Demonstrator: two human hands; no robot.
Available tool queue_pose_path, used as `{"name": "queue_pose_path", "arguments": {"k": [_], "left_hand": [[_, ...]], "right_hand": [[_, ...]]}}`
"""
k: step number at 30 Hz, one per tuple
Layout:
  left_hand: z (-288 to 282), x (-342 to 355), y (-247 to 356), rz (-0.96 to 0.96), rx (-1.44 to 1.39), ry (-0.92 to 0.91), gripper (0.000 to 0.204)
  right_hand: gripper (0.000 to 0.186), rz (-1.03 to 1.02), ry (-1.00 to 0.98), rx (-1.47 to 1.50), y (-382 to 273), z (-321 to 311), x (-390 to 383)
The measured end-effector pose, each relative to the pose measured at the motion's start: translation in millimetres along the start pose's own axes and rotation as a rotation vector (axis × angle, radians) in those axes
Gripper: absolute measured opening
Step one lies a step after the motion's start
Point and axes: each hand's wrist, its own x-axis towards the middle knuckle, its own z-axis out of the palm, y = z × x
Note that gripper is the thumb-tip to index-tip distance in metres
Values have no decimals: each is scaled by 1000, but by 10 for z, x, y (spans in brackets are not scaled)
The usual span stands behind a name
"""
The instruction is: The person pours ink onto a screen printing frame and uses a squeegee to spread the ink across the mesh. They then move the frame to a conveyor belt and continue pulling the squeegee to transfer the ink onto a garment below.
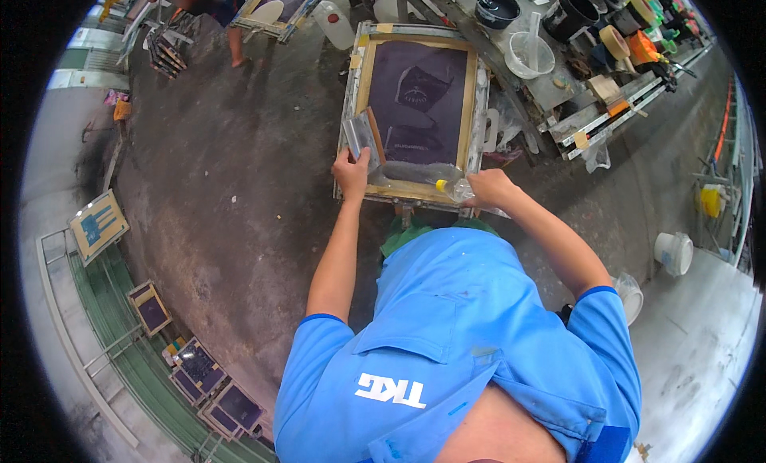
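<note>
Both hands on the screen frame [416, 104] lying flat ahead: left hand [351, 173] pinches a wooden squeegee [375, 146], right hand [489, 188] curls round a clear bottle [455, 190]. Looks mid-inking; next needs a steady pull.

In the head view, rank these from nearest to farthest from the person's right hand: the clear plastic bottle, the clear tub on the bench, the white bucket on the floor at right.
1. Clear plastic bottle: under the right hand, on the screen frame's near edge.
2. Clear tub: up on the bench, beyond the hand.
3. White bucket: far right on the floor.
</note>
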Motion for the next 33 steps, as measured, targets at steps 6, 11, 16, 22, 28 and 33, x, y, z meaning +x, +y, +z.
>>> {"name": "queue_pose_path", "arguments": {"k": [6, 11, 16, 22, 28, 33], "left_hand": [[-280, 134, 151, 41, 72, -67, 27], [-428, 178, -25, 89, 200, -191, 28], [-425, 154, -168, 70, 220, -163, 26], [-360, 83, -241, 113, 290, -111, 22], [-46, -223, -34, 59, 285, -123, 20], [474, -568, 218, -25, 94, -190, 22]], "right_hand": [[61, -19, 29, -85, -325, -143, 239], [61, -15, 39, -111, -335, -62, 248], [59, 18, 103, -57, -117, 197, 82], [64, 16, 165, 10, 53, 245, -275], [70, -31, 352, 141, 271, 399, -529], [71, -22, 528, 406, 388, 323, -745]]}}
